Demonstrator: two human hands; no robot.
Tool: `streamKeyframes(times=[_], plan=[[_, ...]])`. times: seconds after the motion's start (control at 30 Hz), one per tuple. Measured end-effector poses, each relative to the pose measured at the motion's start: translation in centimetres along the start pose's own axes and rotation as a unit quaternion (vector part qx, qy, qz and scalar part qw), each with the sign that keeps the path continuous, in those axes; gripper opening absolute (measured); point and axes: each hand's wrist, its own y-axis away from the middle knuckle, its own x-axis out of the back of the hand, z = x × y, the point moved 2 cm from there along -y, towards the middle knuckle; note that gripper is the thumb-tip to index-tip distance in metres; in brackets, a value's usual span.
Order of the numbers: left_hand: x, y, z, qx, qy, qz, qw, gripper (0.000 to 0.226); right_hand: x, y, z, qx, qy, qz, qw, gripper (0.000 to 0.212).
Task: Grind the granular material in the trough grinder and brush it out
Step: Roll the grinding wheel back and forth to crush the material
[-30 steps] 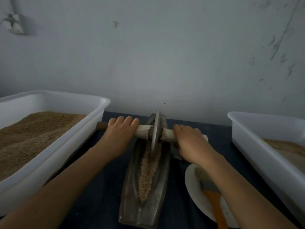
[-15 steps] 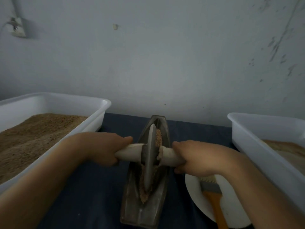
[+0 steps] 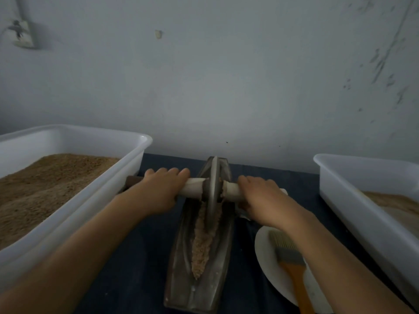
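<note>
The wooden axle (image 3: 192, 188) is gripped by curled left hand (image 3: 158, 191) and right hand (image 3: 263, 198). Between the fingers (image 3: 172, 172), the grinding wheel (image 3: 212, 189) is set upright in grain (image 3: 201, 243) inside the trough (image 3: 199, 291).

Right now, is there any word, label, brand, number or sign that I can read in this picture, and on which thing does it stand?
None: no readable text shows anywhere.
White tubs: plain, no label.
Trough grinder and its wheel: bare metal, no marking seen.
Brush on the white plate: no print seen.
Wall socket: blurred, nothing legible.
</note>
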Motion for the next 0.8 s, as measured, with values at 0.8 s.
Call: streamKeyframes(times=[0.8], plan=[[3.8,4.0,0.0,-0.078,0.101,-0.263,0.956,0.032,4.2,3.0,-2.1,0.053,-0.069,-0.241,0.967,0.025]])
